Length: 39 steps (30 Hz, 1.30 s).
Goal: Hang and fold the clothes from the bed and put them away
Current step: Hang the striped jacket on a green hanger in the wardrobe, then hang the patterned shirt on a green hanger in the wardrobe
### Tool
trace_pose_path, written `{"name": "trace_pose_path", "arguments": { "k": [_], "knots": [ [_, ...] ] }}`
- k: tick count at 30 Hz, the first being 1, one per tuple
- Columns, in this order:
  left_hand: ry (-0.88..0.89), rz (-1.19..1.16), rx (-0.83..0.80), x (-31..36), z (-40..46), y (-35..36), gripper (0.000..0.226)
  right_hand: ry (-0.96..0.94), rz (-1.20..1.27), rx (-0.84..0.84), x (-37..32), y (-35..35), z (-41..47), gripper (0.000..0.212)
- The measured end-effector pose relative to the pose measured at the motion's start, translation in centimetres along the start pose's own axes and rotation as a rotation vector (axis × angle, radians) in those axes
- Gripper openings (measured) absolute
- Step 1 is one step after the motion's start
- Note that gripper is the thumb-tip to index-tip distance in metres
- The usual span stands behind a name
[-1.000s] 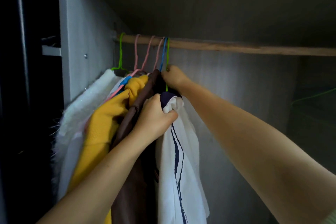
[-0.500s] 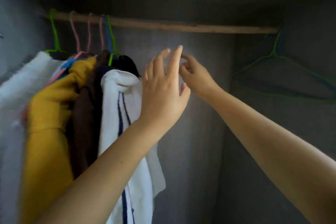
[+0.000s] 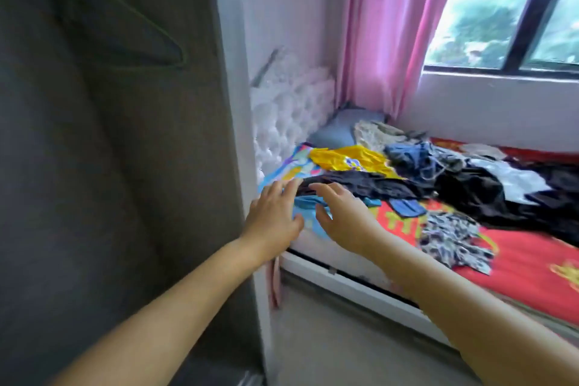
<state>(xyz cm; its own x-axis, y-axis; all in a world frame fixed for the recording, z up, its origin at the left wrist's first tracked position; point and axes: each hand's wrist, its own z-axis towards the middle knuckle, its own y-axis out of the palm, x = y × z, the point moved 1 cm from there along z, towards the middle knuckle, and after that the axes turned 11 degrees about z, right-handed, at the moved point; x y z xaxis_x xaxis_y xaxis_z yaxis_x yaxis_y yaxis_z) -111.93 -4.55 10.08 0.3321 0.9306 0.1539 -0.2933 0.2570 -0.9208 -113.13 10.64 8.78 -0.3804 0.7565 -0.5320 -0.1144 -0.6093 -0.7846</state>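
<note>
Left hand [image 3: 273,217] and right hand [image 3: 343,216], both 2 spread loose and holding nothing, hover by the bed [image 3: 517,263] edge. Wardrobe [image 3: 109,166] fills 9 o'clock; window [image 3: 507,9] and pink curtain [image 3: 385,25] at 1 o'clock. Clothes [image 3: 407,178] (blurred) heap at 3 o'clock, on the red cover.

both forearms bare to the frame edge, no sleeves or jewellery showing.

Glossy yellow cloth [image 3: 351,160] on matt red bedsheet [image 3: 517,260]
</note>
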Motion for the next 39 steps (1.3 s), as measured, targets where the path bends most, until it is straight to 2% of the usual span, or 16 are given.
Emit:
{"name": "trace_pose_path", "arguments": {
  "k": [5,10,14,20,26,30,36,39],
  "knots": [
    [0.121,-0.061,-0.235,11.8,2.9,10.4,0.059,0.363,-0.120,-0.079,15.7,-6.6,-9.7,0.047],
    [0.172,-0.104,-0.406,18.3,4.0,17.4,0.058,0.570,-0.131,-0.074,24.4,-9.4,-16.3,0.044],
    [0.213,-0.086,-0.530,21.8,5.4,22.1,0.058,0.708,-0.119,-0.099,29.9,-9.2,-18.5,0.042],
    [0.251,-0.079,-0.632,23.2,10.3,28.7,0.057,0.859,-0.072,-0.144,37.1,-7.4,-16.1,0.043],
    [0.297,-0.082,-0.750,23.2,19.1,34.8,0.056,1.013,-0.036,-0.158,44.4,-7.0,-11.0,0.043],
    [0.329,-0.081,-0.811,24.2,23.9,38.3,0.053,1.082,0.014,-0.113,48.4,-6.7,-8.6,0.043],
    [0.329,-0.169,-0.963,28.0,27.2,42.8,0.058,1.133,0.121,-0.175,53.4,-5.4,-7.2,0.046],
    [0.313,-0.190,-1.013,30.4,30.0,46.3,0.059,1.157,0.163,-0.233,58.0,-5.2,-6.0,0.046]
  ]
}}
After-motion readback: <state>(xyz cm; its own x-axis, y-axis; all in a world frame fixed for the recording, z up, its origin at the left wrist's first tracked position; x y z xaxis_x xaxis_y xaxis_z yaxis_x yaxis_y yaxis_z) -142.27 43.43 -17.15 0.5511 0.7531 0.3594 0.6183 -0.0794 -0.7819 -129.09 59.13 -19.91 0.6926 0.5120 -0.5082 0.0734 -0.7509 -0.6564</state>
